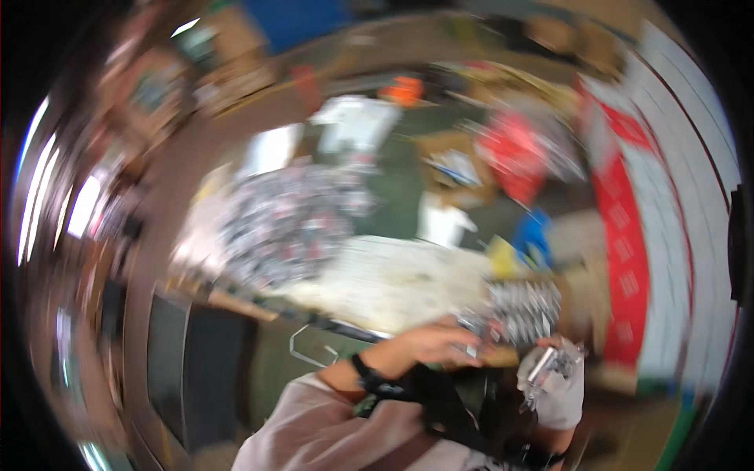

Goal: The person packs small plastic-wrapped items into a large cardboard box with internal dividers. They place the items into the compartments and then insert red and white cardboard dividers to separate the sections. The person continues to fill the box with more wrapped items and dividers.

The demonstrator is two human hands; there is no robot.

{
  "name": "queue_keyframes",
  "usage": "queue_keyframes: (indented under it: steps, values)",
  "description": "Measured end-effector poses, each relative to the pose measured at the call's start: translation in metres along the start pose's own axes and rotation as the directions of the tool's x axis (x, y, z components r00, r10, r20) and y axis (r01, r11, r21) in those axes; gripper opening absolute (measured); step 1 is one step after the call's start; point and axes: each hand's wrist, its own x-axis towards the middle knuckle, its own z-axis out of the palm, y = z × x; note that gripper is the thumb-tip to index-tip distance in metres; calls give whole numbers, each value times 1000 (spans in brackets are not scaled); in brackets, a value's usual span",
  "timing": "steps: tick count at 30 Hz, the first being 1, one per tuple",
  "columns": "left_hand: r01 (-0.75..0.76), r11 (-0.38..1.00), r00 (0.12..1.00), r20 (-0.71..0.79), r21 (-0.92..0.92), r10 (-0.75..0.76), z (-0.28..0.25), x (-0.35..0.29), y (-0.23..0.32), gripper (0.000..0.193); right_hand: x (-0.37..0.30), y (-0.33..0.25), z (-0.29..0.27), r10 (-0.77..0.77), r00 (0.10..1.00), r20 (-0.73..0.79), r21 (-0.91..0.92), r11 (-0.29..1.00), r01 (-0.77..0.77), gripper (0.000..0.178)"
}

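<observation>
My left hand [436, 344], with a dark band at the wrist, reaches to the right. Its fingers are closed around a small shiny metallic piece [473, 323], too blurred to name. White covering, like a glove, shows on my right hand [564, 396] at the lower right. That hand holds a silvery cylindrical piece [542, 367] with clear, crinkled wrapping about it. Just beyond both hands are stacked rows of silvery parts [525, 310], beside a brown cardboard surface. The whole view is smeared by motion.
A wide heap of small grey, shiny packets [294, 224] covers the table's left part. Pale stained sheeting [400, 275] lies in front. Farther back are a red plastic bag [514, 153], a blue object [534, 235] and an orange object [404, 90]. A red-and-white wall [624, 235] bounds the right.
</observation>
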Motion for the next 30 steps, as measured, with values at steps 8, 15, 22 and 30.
queue_keyframes:
  steps: [8, 15, 22, 30]
  values:
    - [331, 900, 906, 173, 285, -387, 76, 9, -49, 42, -259, -39, -100, -512, 453, -730, -192, 790, 583, 63]
    - [570, 513, 709, -69, 642, -701, 193, 60, -155, 32, -432, 56, -146, -280, 68, -957, -196, 806, 559, 61]
    - [273, -413, 924, -356, 869, -140, 186, 233, -288, 24, -438, 58, -169, -214, 201, -956, -50, 794, 606, 50]
    - [-92, -896, 994, -13, 434, -108, 59, 306, -365, 29, -470, 57, -209, -93, -110, -990, -130, 903, 409, 35]
